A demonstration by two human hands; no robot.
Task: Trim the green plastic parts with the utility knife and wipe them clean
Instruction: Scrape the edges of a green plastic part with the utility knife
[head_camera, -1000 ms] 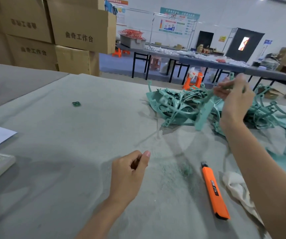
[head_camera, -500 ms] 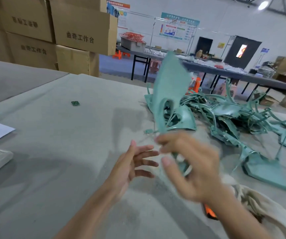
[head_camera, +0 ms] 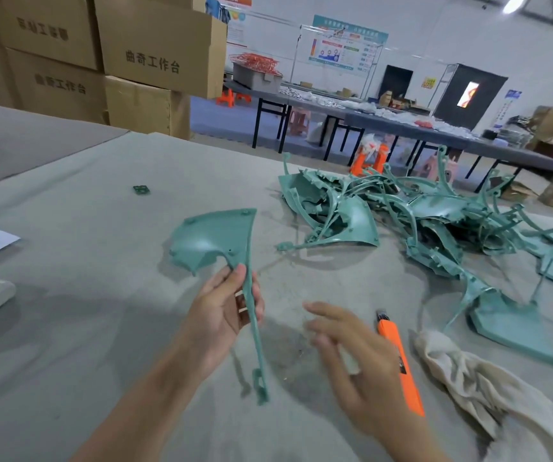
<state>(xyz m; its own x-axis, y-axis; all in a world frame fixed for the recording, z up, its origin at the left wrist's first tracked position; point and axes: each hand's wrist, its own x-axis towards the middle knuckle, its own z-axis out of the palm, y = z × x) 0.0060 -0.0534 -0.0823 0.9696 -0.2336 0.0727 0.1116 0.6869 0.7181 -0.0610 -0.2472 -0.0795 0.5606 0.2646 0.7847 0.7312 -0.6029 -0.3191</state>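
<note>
Left hand [head_camera: 225, 308] grips teal-green plastic part [head_camera: 215, 238], fan-shaped panel on long thin stem: fingers and thumb curled round stem, panel lifted off grey cloth-covered table [head_camera: 85, 278] near its middle, likely so edges show for trimming. Right hand [head_camera: 351, 358], blurred, fingers loosely spread, holding nothing, hovers just beside orange plastic utility knife [head_camera: 400, 358] toward near right edge; probably going for it. Crumpled beige rag [head_camera: 488, 388] right of knife, handy for wiping. Tangled heap of green plastic parts [head_camera: 418, 211] toward far right edge.

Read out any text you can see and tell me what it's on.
"曲奇工作台": top box.
"曲奇工作台": lower box, slightly blurred.
Blurred, probably the same: upper-left box.
Too small or blurred to read: wall posters, yellow sign, label on the knife.
</note>
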